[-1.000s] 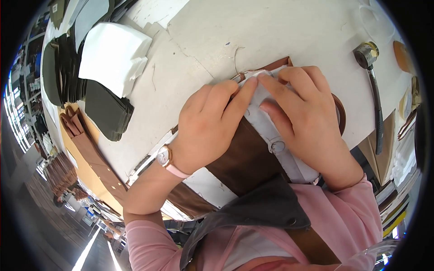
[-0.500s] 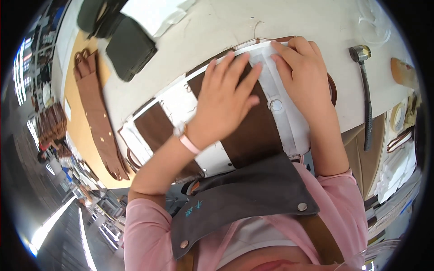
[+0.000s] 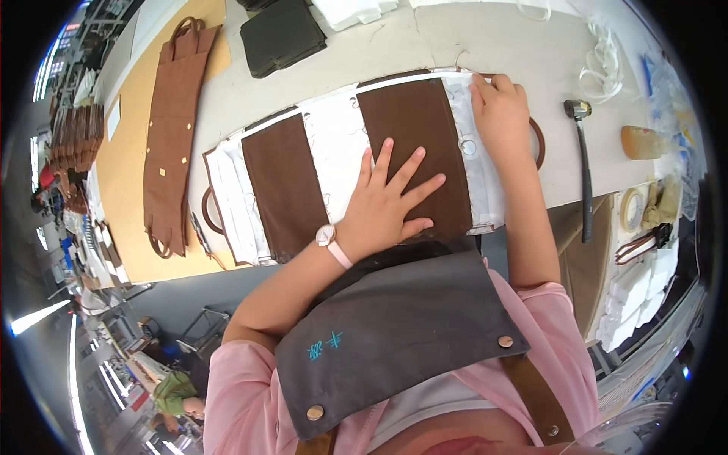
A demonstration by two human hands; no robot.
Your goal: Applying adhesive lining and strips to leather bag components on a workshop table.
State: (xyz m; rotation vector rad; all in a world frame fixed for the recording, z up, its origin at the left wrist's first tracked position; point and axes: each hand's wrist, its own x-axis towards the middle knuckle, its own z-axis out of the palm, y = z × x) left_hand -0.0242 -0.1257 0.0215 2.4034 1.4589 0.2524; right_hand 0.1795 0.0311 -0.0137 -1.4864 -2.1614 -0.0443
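A long, flat unfinished bag piece [image 3: 284, 182] lies across the table in front of me, with brown panels, white backing and loose threads. A narrow white strip [image 3: 326, 100] runs along its far edge. Brown handles stick out at both ends, the right handle [image 3: 539, 144] partly behind my wrist. My left hand [image 3: 390, 197] lies on the right-hand brown panel, fingers spread, holding nothing. At the far right corner my right hand [image 3: 502, 114] has its fingers bent over the edge, gripping the piece by the end of the white strip. Its fingertips are partly hidden.
A hammer [image 3: 582, 167] lies to the right, beyond it an amber bottle [image 3: 641, 142] and a tangle of white cord [image 3: 604, 64]. Another brown bag piece [image 3: 168, 144] with handles rests on tan board at left. Dark pieces [image 3: 282, 38] are stacked at the back.
My left hand has moved from the far edge nearer to me and flattened on the brown panel. My right hand stays at the far right corner. The view has shifted.
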